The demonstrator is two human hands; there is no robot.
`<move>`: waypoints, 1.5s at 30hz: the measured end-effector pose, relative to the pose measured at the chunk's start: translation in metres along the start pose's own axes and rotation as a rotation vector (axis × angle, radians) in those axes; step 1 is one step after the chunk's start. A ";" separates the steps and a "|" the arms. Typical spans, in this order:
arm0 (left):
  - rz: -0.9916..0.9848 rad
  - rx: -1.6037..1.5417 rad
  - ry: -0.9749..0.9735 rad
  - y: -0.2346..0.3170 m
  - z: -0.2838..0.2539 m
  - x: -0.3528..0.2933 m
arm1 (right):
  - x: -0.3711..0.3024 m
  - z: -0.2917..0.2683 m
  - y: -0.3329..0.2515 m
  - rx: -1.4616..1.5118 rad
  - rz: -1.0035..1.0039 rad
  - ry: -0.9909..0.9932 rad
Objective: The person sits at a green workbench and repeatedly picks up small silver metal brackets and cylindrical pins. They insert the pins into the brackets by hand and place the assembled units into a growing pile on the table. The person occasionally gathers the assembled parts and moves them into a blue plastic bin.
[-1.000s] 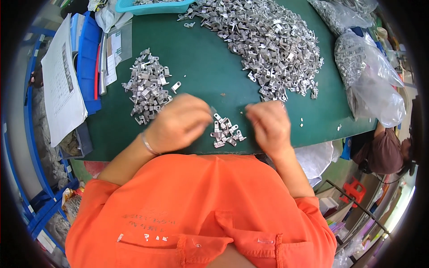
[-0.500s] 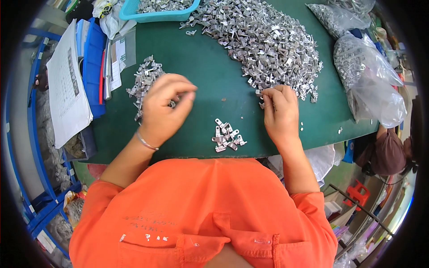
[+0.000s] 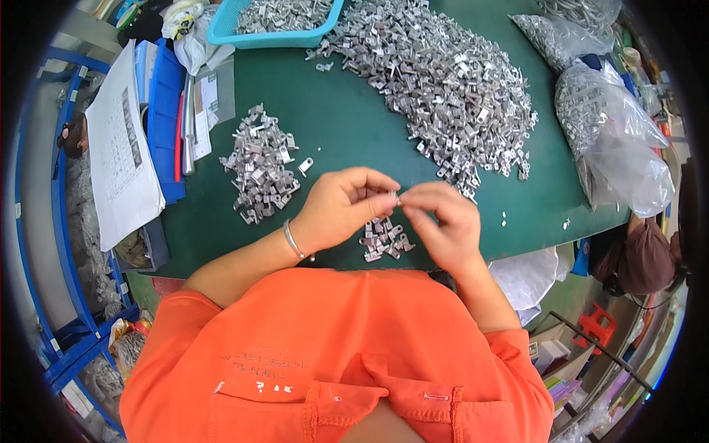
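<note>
In front of my chest my two hands meet fingertip to fingertip. My left hand (image 3: 346, 207) and my right hand (image 3: 446, 223) both pinch one small metal bracket (image 3: 397, 198), mostly covered by the fingers. Just below them on the green table lies a small cluster of metal brackets (image 3: 385, 240). A medium pile of the same silver brackets (image 3: 260, 164) sits left of my left hand, with a single one apart at its right side. The large heap of brackets (image 3: 458, 96) spreads beyond my right hand.
At the far edge stands a turquoise basket (image 3: 275, 38) of brackets. Clear plastic bags (image 3: 607, 136) filled with metal parts line the right side. A blue bin (image 3: 164, 118) with papers (image 3: 122, 148) stands at the left. The green table (image 3: 340, 122) ends at my shirt.
My left hand has come right from the left pile, and my right hand has come left and nearer from the big heap. They now meet at a small bracket.
</note>
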State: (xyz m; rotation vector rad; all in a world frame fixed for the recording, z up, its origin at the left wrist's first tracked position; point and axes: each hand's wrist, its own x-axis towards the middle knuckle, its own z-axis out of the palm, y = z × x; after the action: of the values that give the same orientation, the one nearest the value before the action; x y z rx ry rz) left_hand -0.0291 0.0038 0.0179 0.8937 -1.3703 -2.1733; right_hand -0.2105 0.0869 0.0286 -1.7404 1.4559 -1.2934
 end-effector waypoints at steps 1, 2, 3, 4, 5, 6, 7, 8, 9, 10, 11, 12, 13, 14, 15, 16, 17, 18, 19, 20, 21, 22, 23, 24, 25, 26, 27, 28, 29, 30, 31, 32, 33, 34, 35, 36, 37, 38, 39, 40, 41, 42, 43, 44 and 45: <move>0.187 0.212 -0.010 0.000 -0.001 -0.002 | -0.003 0.002 -0.001 -0.064 -0.047 -0.014; 0.375 0.425 -0.018 0.002 -0.005 -0.005 | -0.006 0.003 0.003 -0.037 -0.088 -0.048; 0.607 0.671 -0.022 0.007 -0.011 -0.006 | -0.003 0.003 0.004 -0.079 -0.124 -0.049; 0.760 0.777 0.050 0.013 -0.013 -0.010 | -0.002 0.003 0.006 -0.122 -0.155 -0.050; 0.826 0.884 0.146 0.017 -0.020 -0.014 | 0.001 -0.001 0.008 -0.258 -0.172 0.001; 0.889 0.991 0.243 0.021 -0.032 -0.019 | 0.007 -0.006 0.013 -0.393 -0.188 0.052; 0.896 1.065 0.404 0.025 -0.042 -0.022 | 0.012 -0.009 0.020 -0.491 -0.161 0.140; 0.898 1.134 0.569 0.027 -0.054 -0.025 | 0.017 -0.012 0.030 -0.570 -0.154 0.211; 0.826 1.208 0.633 0.029 -0.065 -0.028 | 0.024 -0.015 0.033 -0.631 -0.142 0.235; 0.749 1.287 0.699 0.030 -0.074 -0.033 | 0.031 -0.015 0.035 -0.684 -0.132 0.258; 0.732 1.291 0.702 0.028 -0.080 -0.036 | 0.038 -0.014 0.036 -0.728 -0.117 0.256; 0.716 1.296 0.704 0.023 -0.085 -0.038 | 0.044 -0.011 0.036 -0.771 -0.102 0.254; 0.701 1.297 0.706 0.022 -0.086 -0.037 | 0.049 -0.010 0.036 -0.817 -0.087 0.251; 0.727 1.273 0.738 0.022 -0.084 -0.037 | 0.051 -0.011 0.038 -0.783 -0.086 0.255; 0.754 1.248 0.769 0.023 -0.078 -0.037 | 0.052 -0.012 0.042 -0.749 -0.085 0.261; 0.780 1.226 0.808 0.024 -0.073 -0.036 | 0.054 -0.011 0.045 -0.710 -0.090 0.265; 0.823 1.155 0.798 0.024 -0.069 -0.033 | 0.052 -0.008 0.045 -0.548 -0.038 0.327; 0.865 1.084 0.787 0.023 -0.065 -0.030 | 0.050 -0.007 0.042 -0.511 0.001 0.326; 0.867 1.065 0.720 0.023 -0.061 -0.029 | 0.047 -0.007 0.036 -0.473 0.043 0.323; 0.864 0.972 0.643 0.022 -0.055 -0.024 | 0.046 -0.007 0.032 -0.436 0.085 0.321; 0.860 0.960 0.585 0.022 -0.049 -0.019 | 0.045 -0.007 0.035 -0.455 0.107 0.303; 0.859 0.947 0.525 0.022 -0.042 -0.013 | 0.045 -0.008 0.037 -0.516 0.043 0.275; 0.844 0.918 0.460 0.020 -0.036 -0.010 | 0.047 -0.010 0.040 -0.576 -0.022 0.247; 0.829 0.889 0.396 0.019 -0.029 -0.007 | 0.049 -0.011 0.041 -0.636 -0.086 0.218; 0.853 0.890 0.328 0.019 -0.024 -0.002 | 0.048 -0.010 0.037 -0.653 -0.039 0.179; 0.836 0.878 0.281 0.019 -0.018 0.001 | 0.047 -0.012 0.038 -0.672 -0.032 0.166; 0.819 0.852 0.244 0.018 -0.014 0.002 | 0.047 -0.013 0.040 -0.690 -0.026 0.152; 0.802 0.823 0.206 0.018 -0.011 0.004 | 0.046 -0.015 0.042 -0.711 -0.018 0.139; 0.730 0.777 0.178 0.017 -0.009 0.002 | 0.046 -0.017 0.043 -0.730 0.008 0.174; 0.710 0.762 0.178 0.015 -0.008 0.001 | 0.046 -0.019 0.042 -0.728 0.016 0.176; 0.687 0.748 0.180 0.013 -0.009 0.000 | 0.046 -0.020 0.041 -0.725 0.024 0.176; 0.664 0.733 0.183 0.011 -0.010 -0.001 | 0.045 -0.021 0.040 -0.722 0.031 0.175; 0.630 0.712 0.184 0.009 -0.010 -0.001 | 0.046 -0.021 0.042 -0.697 0.059 0.188; 0.604 0.693 0.185 0.009 -0.011 -0.002 | 0.046 -0.020 0.042 -0.655 0.059 0.214; 0.579 0.675 0.187 0.010 -0.011 -0.003 | 0.045 -0.020 0.043 -0.612 0.060 0.240; 0.554 0.656 0.188 0.010 -0.010 -0.003 | 0.045 -0.019 0.043 -0.569 0.060 0.266; 0.541 0.639 0.186 0.010 -0.011 -0.003 | 0.043 -0.019 0.039 -0.493 0.139 0.261; 0.527 0.621 0.183 0.009 -0.010 -0.002 | 0.041 -0.017 0.034 -0.239 0.276 0.282; 0.514 0.604 0.180 0.008 -0.009 0.000 | 0.041 -0.016 0.027 0.016 0.411 0.300; 0.381 0.444 0.164 0.009 -0.007 0.000 | 0.040 -0.014 0.021 0.279 0.542 0.310; 0.250 0.282 0.147 0.010 -0.003 0.001 | 0.039 -0.017 0.015 0.370 0.607 0.253; 0.119 0.120 0.130 0.010 -0.001 0.002 | 0.038 -0.016 0.013 0.516 0.641 0.242; 0.114 0.069 0.084 0.010 0.000 0.005 | 0.037 -0.016 0.011 0.658 0.675 0.233; 0.098 0.045 0.071 0.011 0.000 0.006 | 0.035 -0.015 0.010 0.801 0.708 0.223; 0.081 0.022 0.059 0.014 0.001 0.007 | 0.033 -0.014 0.010 0.895 0.720 0.199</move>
State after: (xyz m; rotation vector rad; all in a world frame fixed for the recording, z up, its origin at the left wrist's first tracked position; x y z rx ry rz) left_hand -0.0349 -0.0059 0.0293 0.8867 -1.3808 -2.0592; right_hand -0.2284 0.0554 0.0369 -0.4591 1.1357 -1.3847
